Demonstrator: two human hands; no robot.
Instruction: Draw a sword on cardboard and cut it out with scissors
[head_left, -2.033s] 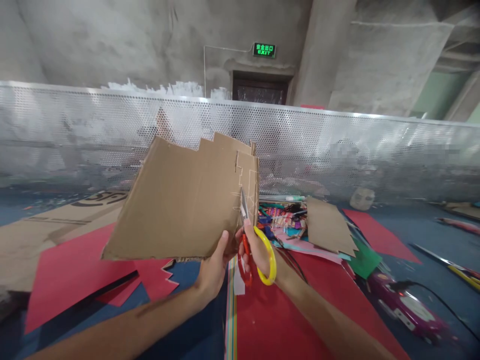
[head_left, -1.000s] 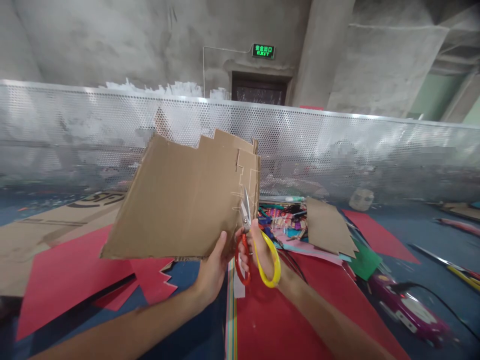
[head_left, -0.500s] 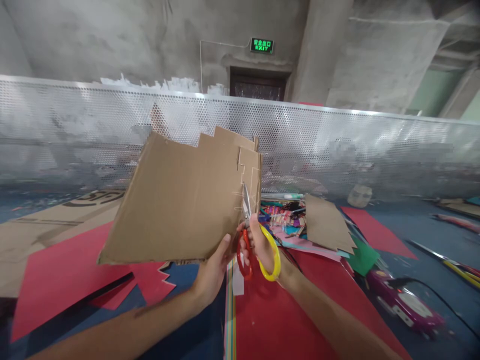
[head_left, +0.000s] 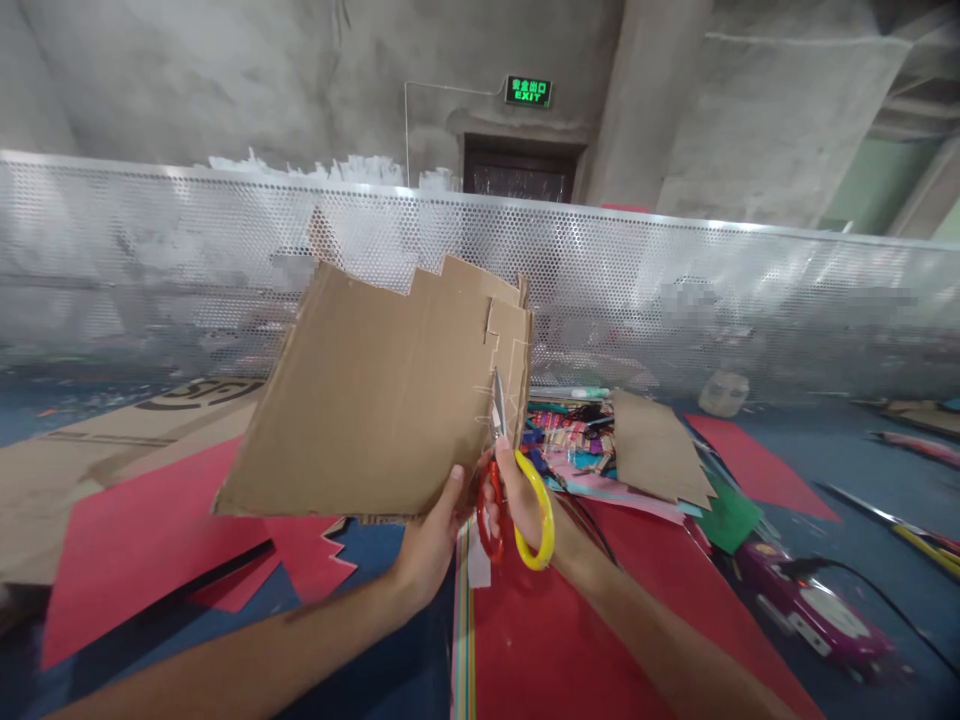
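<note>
A large brown cardboard sheet [head_left: 375, 390] with a stepped top edge is held up in front of me. My left hand [head_left: 431, 545] grips its lower edge, thumb on the near face and fingers hidden behind. In my right hand [head_left: 514, 500] is a pair of scissors [head_left: 499, 410] with one red and one yellow handle loop. The blades point up along the right part of the cardboard, beside pale drawn outlines and a cut slit. One blade shows in front of the sheet; whether the other is behind it I cannot tell.
Red paper sheets [head_left: 150, 540] and flat cardboard [head_left: 45, 470] lie at the left. A red board [head_left: 555, 650] is below my hands. To the right are a smaller cardboard piece [head_left: 660, 450], a purple device [head_left: 832, 615] with a cable and yellow-handled scissors [head_left: 926, 548]. A perforated metal panel [head_left: 637, 290] stands behind.
The cardboard has shifted slightly right in view, along with the background. The yellow scissor loop has moved closer to the red one, so the handles are less spread.
</note>
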